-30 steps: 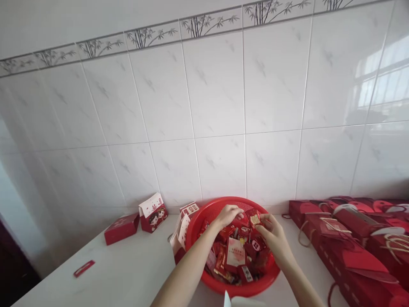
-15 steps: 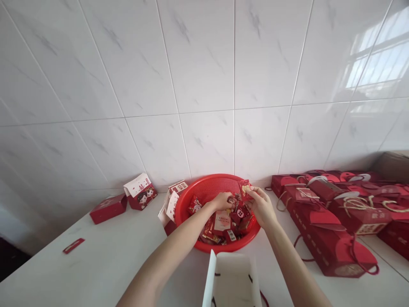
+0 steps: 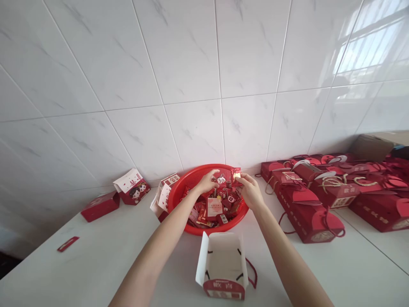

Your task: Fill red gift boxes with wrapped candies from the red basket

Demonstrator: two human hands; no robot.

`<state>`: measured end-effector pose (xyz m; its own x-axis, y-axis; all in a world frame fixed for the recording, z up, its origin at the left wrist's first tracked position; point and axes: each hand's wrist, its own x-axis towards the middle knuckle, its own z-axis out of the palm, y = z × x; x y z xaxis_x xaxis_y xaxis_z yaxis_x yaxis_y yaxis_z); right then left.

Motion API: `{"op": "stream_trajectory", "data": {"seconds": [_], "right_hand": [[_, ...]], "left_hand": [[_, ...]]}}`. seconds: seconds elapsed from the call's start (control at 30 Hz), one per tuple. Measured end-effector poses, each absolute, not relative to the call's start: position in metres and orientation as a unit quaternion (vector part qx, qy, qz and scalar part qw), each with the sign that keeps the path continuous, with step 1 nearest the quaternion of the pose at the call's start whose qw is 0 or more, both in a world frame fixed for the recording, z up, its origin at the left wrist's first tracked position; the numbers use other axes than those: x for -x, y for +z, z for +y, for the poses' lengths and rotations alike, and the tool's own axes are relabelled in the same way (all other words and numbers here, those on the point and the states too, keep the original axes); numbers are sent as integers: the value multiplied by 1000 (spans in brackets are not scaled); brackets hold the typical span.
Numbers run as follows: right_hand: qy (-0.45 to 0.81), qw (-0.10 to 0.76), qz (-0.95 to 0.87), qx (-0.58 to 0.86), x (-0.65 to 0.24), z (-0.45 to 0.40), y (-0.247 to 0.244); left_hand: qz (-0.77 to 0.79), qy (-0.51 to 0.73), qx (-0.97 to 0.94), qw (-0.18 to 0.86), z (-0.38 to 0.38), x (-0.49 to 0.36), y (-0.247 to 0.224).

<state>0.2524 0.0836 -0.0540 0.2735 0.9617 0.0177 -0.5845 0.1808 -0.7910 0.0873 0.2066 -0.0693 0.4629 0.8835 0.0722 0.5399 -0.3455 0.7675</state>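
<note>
I'm watching my right hand (image 3: pixel 251 192) pinching a red packet (image 3: pixel 237 175), while my left hand (image 3: pixel 208 182) is curling beside a small packet (image 3: pixel 221 180) over the red basket (image 3: pixel 188 184); I can't tell whether it's gripping.

Plastic basket (image 3: pixel 204 169) on the desk (image 3: pixel 96 268), against the tiled wall (image 3: pixel 191 85), with packets (image 3: pixel 214 209) inside; left hand (image 3: pixel 207 182) and right hand (image 3: pixel 251 192) above it. Before the basket: open gift box (image 3: pixel 222 260). Left: upright box (image 3: pixel 131 186), flat box (image 3: pixel 100 206), card strip (image 3: pixel 68 244). Right: rows of gift bags (image 3: pixel 303 213), with cardboard carton (image 3: pixel 373 145) behind.
</note>
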Motion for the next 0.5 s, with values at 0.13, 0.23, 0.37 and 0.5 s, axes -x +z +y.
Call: {"op": "stream_trajectory", "data": {"seconds": [0.13, 0.23, 0.37, 0.5], "right_hand": [[535, 724, -276, 338, -253, 81, -53], [538, 722, -282, 332, -253, 80, -53], [541, 722, -283, 326, -254, 80, -52], [544, 717, -292, 325, -256, 77, -47]], "left_hand": [[496, 256, -762, 329, 204, -85, -69], [500, 263, -752, 339, 202, -86, -68], [472, 281, -745, 379, 198, -90, -59], [423, 312, -732, 434, 188, -92, -41]]}}
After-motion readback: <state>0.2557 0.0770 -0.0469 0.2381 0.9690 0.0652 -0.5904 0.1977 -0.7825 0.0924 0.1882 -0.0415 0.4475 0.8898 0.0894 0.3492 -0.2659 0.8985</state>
